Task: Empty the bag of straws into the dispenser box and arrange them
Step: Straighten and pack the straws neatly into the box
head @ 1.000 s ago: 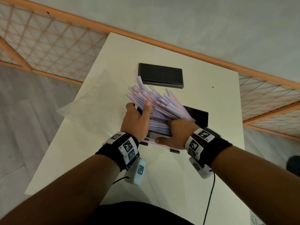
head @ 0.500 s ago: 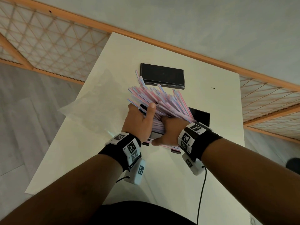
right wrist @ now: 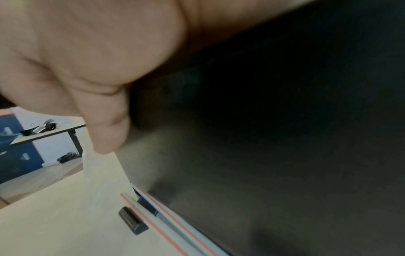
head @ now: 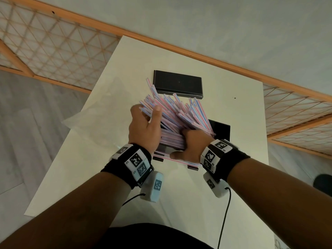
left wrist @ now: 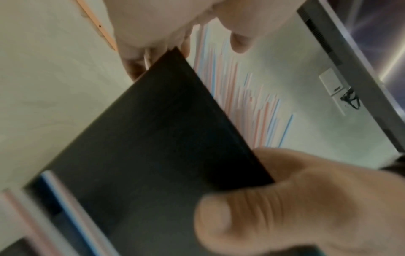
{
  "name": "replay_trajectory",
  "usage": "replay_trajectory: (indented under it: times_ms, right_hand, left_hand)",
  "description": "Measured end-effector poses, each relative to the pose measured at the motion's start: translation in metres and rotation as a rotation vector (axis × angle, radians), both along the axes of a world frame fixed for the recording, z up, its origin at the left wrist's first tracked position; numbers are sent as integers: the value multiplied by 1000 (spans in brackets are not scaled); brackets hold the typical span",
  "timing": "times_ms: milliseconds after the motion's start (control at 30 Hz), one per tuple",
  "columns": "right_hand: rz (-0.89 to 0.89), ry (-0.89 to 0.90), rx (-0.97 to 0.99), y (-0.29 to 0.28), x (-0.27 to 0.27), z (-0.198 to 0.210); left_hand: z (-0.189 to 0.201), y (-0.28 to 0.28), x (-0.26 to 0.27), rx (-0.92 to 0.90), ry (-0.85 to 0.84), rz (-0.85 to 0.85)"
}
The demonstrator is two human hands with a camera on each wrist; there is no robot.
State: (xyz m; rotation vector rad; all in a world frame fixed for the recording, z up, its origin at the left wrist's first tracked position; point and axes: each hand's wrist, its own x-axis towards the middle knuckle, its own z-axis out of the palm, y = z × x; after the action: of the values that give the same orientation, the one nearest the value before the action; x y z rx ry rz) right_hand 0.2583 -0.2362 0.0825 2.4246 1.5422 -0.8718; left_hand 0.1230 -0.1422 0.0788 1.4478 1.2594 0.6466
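Observation:
A thick bundle of pink- and blue-striped straws (head: 177, 115) fans up and away over the black dispenser box (head: 221, 130). My left hand (head: 145, 127) grips the bundle's left side, thumb laid across the straws. My right hand (head: 190, 145) clasps the bundle's near right end; its fingers are hidden in the straws and its thumb lies along the box front. The left wrist view shows the box wall (left wrist: 153, 147) with straws (left wrist: 241, 97) beyond it. In the right wrist view the box wall (right wrist: 285, 138) fills the frame, with two loose straws (right wrist: 166, 216) at its base.
The box's black lid (head: 177, 85) lies flat farther back on the white table (head: 233, 194). The empty clear plastic bag (head: 93, 121) lies at the table's left edge. A wood-framed lattice screen (head: 53, 47) stands behind. Wrist cables hang near the table's front.
Both hands have drawn closer together and lifted. The straw bundle now stands steeper and tighter, and my left hand has slid higher up it.

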Motion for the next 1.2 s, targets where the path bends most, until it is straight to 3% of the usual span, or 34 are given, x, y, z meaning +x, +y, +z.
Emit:
replay_trajectory:
  times_ms: [167, 300, 400, 500, 667, 933, 1200]
  right_hand:
    - [13, 156, 43, 2, 6, -2]
    - [72, 106, -32, 9, 6, -8]
    - [77, 96, -89, 15, 7, -8]
    - [42, 122, -93, 20, 7, -10]
    - [51, 197, -39, 24, 2, -12]
    - [42, 214, 73, 27, 0, -19]
    - [106, 29, 64, 28, -1, -12]
  left_hand:
    - [4, 8, 3, 43, 14, 16]
    - [9, 11, 3, -27, -118, 129]
    - [20, 21, -1, 83, -165, 149]
    - [27, 34, 0, 223, -100, 81]
    - [19, 32, 4, 293, 124, -33]
    - [5, 30, 1, 287, 104, 45]
    - [4, 24, -1, 321, 97, -10]
